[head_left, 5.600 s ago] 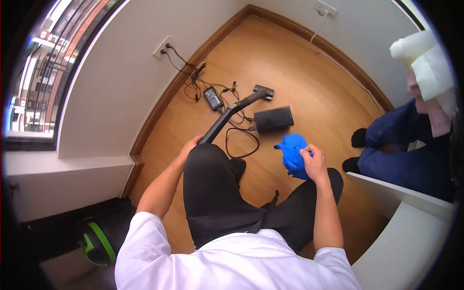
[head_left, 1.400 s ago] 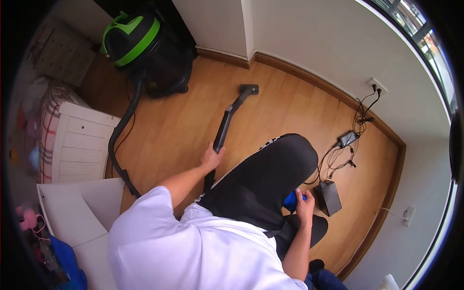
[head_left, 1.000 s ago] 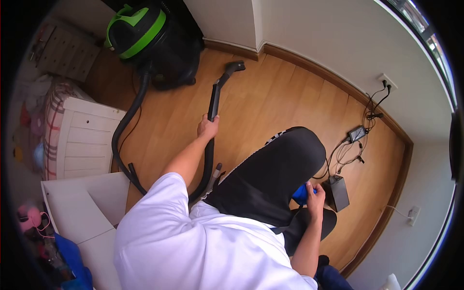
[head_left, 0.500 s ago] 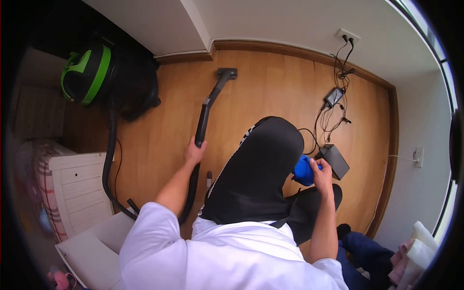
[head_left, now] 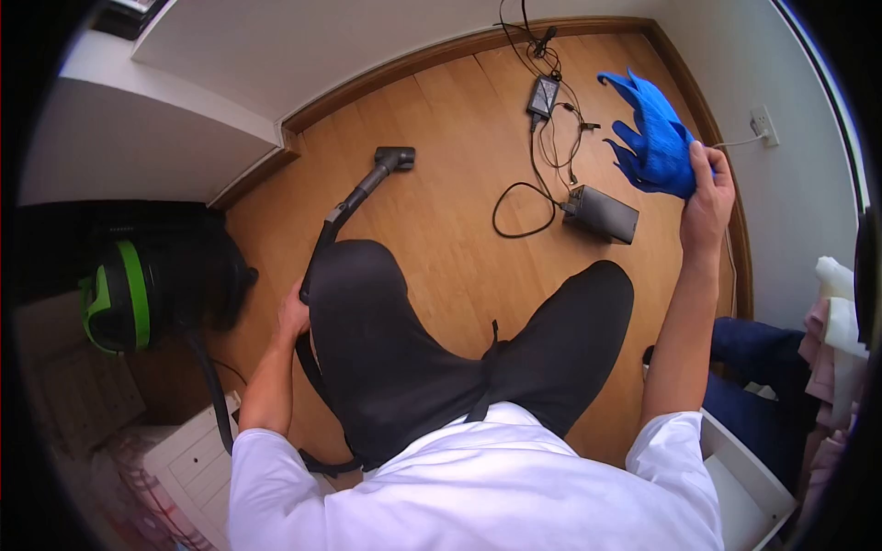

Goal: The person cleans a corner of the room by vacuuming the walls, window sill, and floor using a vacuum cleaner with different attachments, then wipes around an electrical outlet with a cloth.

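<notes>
My left hand (head_left: 294, 315), beside my left knee, is wrapped round the grip of a vacuum cleaner wand (head_left: 347, 209). The knee partly hides the fingers. At the wand's far end, the dark floor nozzle (head_left: 395, 158) rests on the wooden floor. My right hand (head_left: 709, 191) is raised on the right, pinching one end of a blue cloth (head_left: 657, 142) that fans out to the left in pointed folds. Below and left of the cloth, a dark grey box (head_left: 602, 214) with a cable plugged in sits on the floor, apart from the hand.
The black and green vacuum cleaner (head_left: 138, 289) stands at left, its hose (head_left: 213, 381) running toward me. A power adapter (head_left: 543, 97) and tangled cables lie near the back wall. White drawers (head_left: 197, 455) are at lower left. Dark blue fabric (head_left: 753, 367) lies at right, near a wall outlet (head_left: 763, 126).
My right hand has lifted the blue cloth from beside my knee up and to the right, and the cloth has spread out. The view has turned right; my left hand still grips the wand.
</notes>
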`<state>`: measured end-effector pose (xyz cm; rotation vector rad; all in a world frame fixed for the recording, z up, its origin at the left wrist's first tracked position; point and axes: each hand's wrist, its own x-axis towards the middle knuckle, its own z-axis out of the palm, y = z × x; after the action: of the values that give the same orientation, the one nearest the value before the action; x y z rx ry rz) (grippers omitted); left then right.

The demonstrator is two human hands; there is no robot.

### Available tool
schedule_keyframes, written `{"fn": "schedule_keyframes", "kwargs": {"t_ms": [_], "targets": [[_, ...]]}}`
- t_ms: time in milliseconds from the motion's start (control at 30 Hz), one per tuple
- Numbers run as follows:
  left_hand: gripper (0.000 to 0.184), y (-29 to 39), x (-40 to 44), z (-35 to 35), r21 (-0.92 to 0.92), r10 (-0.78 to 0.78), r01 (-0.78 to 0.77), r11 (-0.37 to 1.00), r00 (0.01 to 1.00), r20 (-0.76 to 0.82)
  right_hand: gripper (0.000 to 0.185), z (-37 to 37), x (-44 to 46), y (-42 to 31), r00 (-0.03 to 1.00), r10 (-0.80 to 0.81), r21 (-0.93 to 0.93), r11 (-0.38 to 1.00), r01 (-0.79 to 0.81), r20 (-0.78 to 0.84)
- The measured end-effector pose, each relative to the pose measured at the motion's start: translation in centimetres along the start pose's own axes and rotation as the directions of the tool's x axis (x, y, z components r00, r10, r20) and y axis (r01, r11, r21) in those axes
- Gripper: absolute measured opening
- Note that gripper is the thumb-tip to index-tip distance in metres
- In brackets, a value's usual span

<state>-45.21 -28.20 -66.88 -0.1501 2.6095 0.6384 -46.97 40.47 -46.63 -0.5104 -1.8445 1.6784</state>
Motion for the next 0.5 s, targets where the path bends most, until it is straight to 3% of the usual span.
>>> {"fn": "schedule_keyframes", "kwargs": {"t_ms": [67,133,167,200,233,267,300,333,367,400,433,467,500], "targets": [[0.057,2.1,5.5,-0.5,0.051,0.142,-0.146,0.988,0.987,0.079,0.03,2.3,0.5,3.0,1.0,0.001,-0.375,0.927,0.008,0.022],[0.057,9.9,5.9,-2.0,0.06,0.102,-0.108,0.992,0.991,0.088,0.033,2.0,1.1,6.4,0.993,0.111,-0.5,0.859,-0.113,-0.034],[0.057,3.1,7.6,-0.4,-0.504,0.012,0.158,0.849,0.948,0.318,0.033,0.4,1.2,7.1,0.99,-0.089,-0.591,0.807,0.007,-0.111],[0.054,-0.4,6.2,-1.2,-0.439,-0.013,0.194,0.877,0.924,0.383,0.034,-2.0,1.0,7.2,0.945,-0.288,-0.684,0.721,0.106,-0.157],[0.052,-2.9,4.8,-2.3,-0.368,-0.038,0.221,0.903,0.894,0.446,0.031,-4.2,0.0,5.4,0.944,-0.219,-0.654,0.756,0.005,-0.246],[0.048,-5.0,3.6,-3.7,-0.124,0.021,0.027,0.992,0.929,0.369,0.028,-6.6,-1.7,2.7,0.927,-0.157,-0.612,0.786,-0.093,-0.341],[0.045,-6.0,2.4,-5.5,0.159,0.079,-0.129,0.979,0.954,0.289,0.027,-7.6,-3.6,-0.3,0.877,-0.105,-0.396,0.912,-0.103,-0.468],[0.043,-9.1,2.8,-5.4,0.044,0.119,-0.135,0.99,0.957,0.265,0.025,-7.7,-5.8,-2.3,0.824,-0.024,-0.153,0.985,-0.077,-0.566],[0.04,-10.0,5.5,-5.1,0.006,0.161,-0.172,0.985,0.934,0.318,0.025,-6.8,-8.2,-3.1,0.809,-0.028,-0.159,0.984,-0.081,-0.586],[0.037,-10.4,9.2,-3.8,-0.035,0.206,-0.208,0.977,0.909,0.363,0.026,-5.9,-10.4,-3.1,0.824,-0.1,-0.409,0.897,-0.168,-0.557],[0.036,-7.5,12.1,-1.8,-0.202,0.171,-0.087,0.976,0.875,0.453,0.026,-5.0,-12.7,-2.9,0.84,-0.155,-0.626,0.737,-0.252,-0.52],[0.035,-4.1,15.1,0.1,-0.345,0.134,0.072,0.936,0.832,0.539,0.027,-2.7,-14.7,-2.5,0.887,-0.154,-0.711,0.664,-0.233,-0.435],[0.034,-0.7,18.0,2.0,-0.439,0.095,0.242,0.865,0.78,0.618,0.027,-0.5,-16.4,-3.0,0.861,-0.107,-0.655,0.697,-0.293,-0.498]]}}
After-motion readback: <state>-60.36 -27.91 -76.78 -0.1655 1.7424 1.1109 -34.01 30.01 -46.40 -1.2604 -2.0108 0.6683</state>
